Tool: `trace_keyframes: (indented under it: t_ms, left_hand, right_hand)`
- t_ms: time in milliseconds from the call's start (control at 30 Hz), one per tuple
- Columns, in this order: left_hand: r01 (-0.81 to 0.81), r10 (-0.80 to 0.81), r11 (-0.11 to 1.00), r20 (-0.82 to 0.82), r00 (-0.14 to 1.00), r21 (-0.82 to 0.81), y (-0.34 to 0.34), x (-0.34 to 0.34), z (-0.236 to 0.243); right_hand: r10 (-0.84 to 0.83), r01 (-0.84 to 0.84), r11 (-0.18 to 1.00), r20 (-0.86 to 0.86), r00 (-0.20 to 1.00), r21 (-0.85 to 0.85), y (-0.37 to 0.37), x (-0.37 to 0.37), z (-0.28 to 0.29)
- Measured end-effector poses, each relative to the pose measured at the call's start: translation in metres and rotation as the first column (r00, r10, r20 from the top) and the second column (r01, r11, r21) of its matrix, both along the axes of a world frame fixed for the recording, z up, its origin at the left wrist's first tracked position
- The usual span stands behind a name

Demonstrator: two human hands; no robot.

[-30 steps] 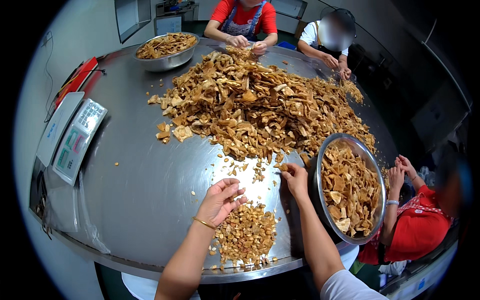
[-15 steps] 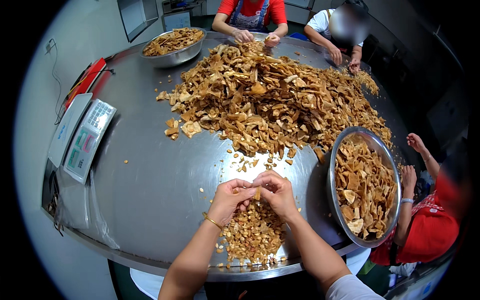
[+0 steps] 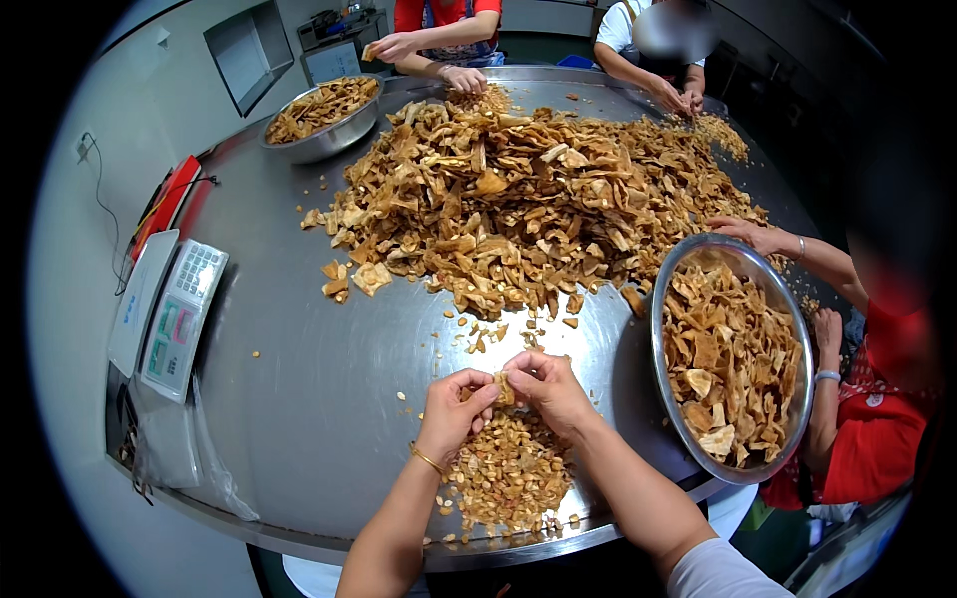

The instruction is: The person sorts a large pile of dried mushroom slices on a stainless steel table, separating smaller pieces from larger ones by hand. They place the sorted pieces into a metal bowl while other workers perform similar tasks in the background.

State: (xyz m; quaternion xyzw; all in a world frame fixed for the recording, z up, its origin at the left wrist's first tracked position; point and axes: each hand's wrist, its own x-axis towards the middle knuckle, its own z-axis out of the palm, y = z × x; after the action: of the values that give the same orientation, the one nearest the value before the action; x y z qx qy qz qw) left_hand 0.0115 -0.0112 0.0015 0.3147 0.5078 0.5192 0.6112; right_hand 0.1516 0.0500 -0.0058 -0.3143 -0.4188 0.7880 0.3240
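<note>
My left hand and my right hand meet over the near part of the steel table. Between their fingertips is a small, flat, brown dried piece, pinched from both sides. Just beneath lies a small heap of pale, seed-like bits, reaching almost to the table's near edge. Farther off rises a large heap of brown dried slices, with loose crumbs scattered on its near side. To the right of my right hand, a steel bowl holds more of these slices.
A second steel bowl of slices stands at the far left. A scale and a clear plastic bag lie along the left edge. Co-workers sit across the table and at the right; one co-worker's hand reaches behind the right bowl.
My hands stay together, the piece between them now turned more broadly. Across the table, a co-worker's hand has lifted a piece over the far-left bowl. The right-hand co-worker's arm has reached toward the heap.
</note>
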Motion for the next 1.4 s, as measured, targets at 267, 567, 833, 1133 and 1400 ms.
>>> trace_keyframes:
  t_ms: [267, 567, 833, 1133, 1400]
  left_hand:
    - [-0.041, 0.052, 0.997, 0.156, 0.986, -0.069, 0.0, -0.002, 0.001]
    - [-0.036, 0.026, 0.998, -0.188, 0.982, -0.05, 0.0, -0.005, 0.005]
    - [-0.296, 0.295, 0.955, 0.031, 0.955, 0.026, -0.001, 0.008, -0.003]
    - [-0.282, 0.318, 0.935, -0.156, 0.935, 0.217, -0.003, 0.017, 0.006]
    - [-0.166, 0.336, 0.899, -0.395, 0.855, 0.405, -0.002, 0.022, 0.008]
  right_hand:
    - [-0.076, 0.082, 0.993, 0.073, 0.994, -0.088, -0.003, -0.006, 0.001]
    - [-0.467, 0.053, 0.611, 0.305, 0.83, 0.79, -0.012, -0.016, 0.003]
    - [-0.611, -0.098, 0.245, 0.233, 0.757, 0.964, -0.018, -0.019, 0.013]
    - [-0.571, 0.08, 0.463, 0.229, 0.788, 0.883, -0.019, -0.019, 0.011]
    - [-0.519, 0.069, 0.621, 0.343, 0.783, 0.781, -0.014, -0.016, 0.008]
